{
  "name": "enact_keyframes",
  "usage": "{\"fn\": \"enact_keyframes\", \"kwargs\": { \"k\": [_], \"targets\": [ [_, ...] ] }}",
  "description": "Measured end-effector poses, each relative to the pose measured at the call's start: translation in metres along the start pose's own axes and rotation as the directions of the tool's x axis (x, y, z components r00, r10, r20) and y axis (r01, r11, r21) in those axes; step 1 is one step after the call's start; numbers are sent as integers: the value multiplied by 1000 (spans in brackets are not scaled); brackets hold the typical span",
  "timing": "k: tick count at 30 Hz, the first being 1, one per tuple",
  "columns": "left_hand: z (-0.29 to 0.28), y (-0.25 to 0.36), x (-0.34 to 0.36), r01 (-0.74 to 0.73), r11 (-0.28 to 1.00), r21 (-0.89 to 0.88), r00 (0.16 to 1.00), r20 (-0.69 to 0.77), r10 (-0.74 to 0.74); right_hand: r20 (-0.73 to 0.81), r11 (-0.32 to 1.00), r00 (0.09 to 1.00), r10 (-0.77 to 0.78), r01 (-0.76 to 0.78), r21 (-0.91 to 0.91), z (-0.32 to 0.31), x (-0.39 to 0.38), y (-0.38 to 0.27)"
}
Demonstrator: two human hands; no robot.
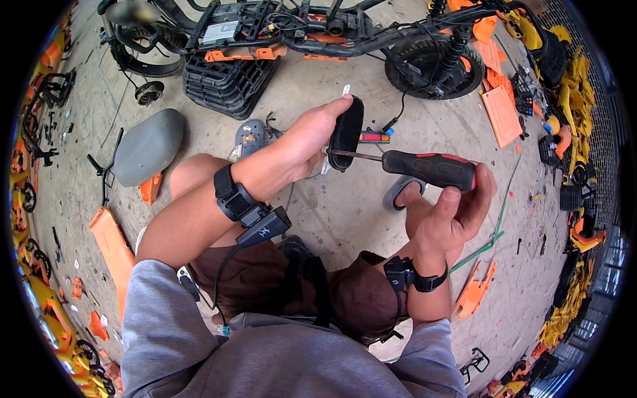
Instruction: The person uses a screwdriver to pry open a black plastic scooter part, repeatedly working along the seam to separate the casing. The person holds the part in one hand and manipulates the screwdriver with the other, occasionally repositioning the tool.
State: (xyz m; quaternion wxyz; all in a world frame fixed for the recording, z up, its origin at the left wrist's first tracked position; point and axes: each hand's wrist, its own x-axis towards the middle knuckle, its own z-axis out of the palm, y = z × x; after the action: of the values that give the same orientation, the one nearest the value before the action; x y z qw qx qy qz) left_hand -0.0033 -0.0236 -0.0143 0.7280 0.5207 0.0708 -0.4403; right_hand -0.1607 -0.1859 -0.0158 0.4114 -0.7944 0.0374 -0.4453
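Note:
A slim black part with rounded ends point(348, 126) stands on edge in the grip of my left hand point(313, 136); its exact kind does not show. White bits stick out at its top and bottom. My right hand point(458, 215) has its fingers closed around the butt of a screwdriver point(428, 170) with a black and red handle. The shaft points left, and its tip meets the lower end of the black part. Whether a screw sits under the tip is hidden.
Beyond my hands stands a stripped motorbike frame point(305, 46) with a black crate point(229, 83) beside it. A grey seat point(149, 147) lies to the left. Orange panels point(501, 116) and yellow parts point(576, 99) litter the right side. A red and yellow tool point(375, 137) lies on the floor.

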Motion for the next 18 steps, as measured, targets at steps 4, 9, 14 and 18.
{"fn": "enact_keyframes", "kwargs": {
  "k": [4, 9, 14, 18],
  "targets": [
    [-1, 0, -1, -14, 1000, 0, 1000, 6, 14, -45, 995, 999, 12, -8, 101, 7, 9, -7],
    [-4, 3, 0, 16, 999, 31, 998, 52, -17, -37, 998, 997, 66, -66, 24, 2, -3, -1],
    [-6, 2, 1, 17, 999, 35, 999, 50, -19, -50, 988, 999, 21, -13, 151, 9, 4, -5],
    [-5, 3, 1, 11, 1000, 27, 999, 53, -12, -3, 1000, 1000, -13, 13, 21, 1, 0, -1]
  ]
}}
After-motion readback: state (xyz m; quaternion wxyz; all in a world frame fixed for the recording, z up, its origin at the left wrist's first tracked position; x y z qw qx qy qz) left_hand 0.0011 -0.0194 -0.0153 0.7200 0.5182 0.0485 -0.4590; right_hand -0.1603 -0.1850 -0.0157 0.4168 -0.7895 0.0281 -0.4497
